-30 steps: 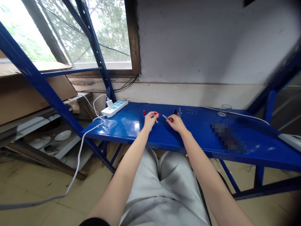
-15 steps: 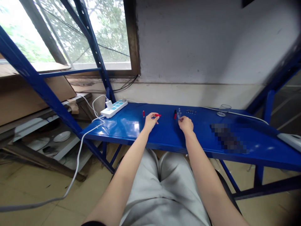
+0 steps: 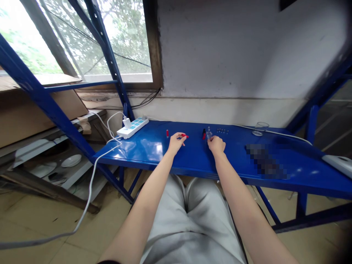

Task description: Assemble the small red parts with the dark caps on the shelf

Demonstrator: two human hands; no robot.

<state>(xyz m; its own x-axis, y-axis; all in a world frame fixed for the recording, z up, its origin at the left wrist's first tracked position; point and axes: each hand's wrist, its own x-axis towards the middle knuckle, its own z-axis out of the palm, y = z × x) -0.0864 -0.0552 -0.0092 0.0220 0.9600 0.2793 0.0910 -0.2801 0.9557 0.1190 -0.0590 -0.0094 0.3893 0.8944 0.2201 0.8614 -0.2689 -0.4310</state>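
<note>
Between the thumb and fingers of my left hand (image 3: 176, 142) is a small red tube-shaped piece (image 3: 185, 135), pinched above the blue table. Another short red piece (image 3: 167, 133) stands upright a little to the left. My right hand (image 3: 216, 144) has its fingers closed at a group of small clear pieces (image 3: 209, 132); whether it grips one is hidden. Just left of these clear pieces are red and black pieces (image 3: 204, 134) close together. Behind the right hand, several tiny metallic-looking pieces (image 3: 222, 131) lie in a row.
A white power strip (image 3: 133, 127) with a plug and cable lies at the table's (image 3: 192, 157) left end. Toward the back right stands a clear glass cup (image 3: 260, 128), near a white cable. A blurred dark object (image 3: 265, 161) lies at the right. Blue shelf posts frame both sides.
My right hand stays by the clear pieces with only a slight shift of its fingers. The left hand keeps the red piece, which looks tilted slightly differently. The view has shifted a little.
</note>
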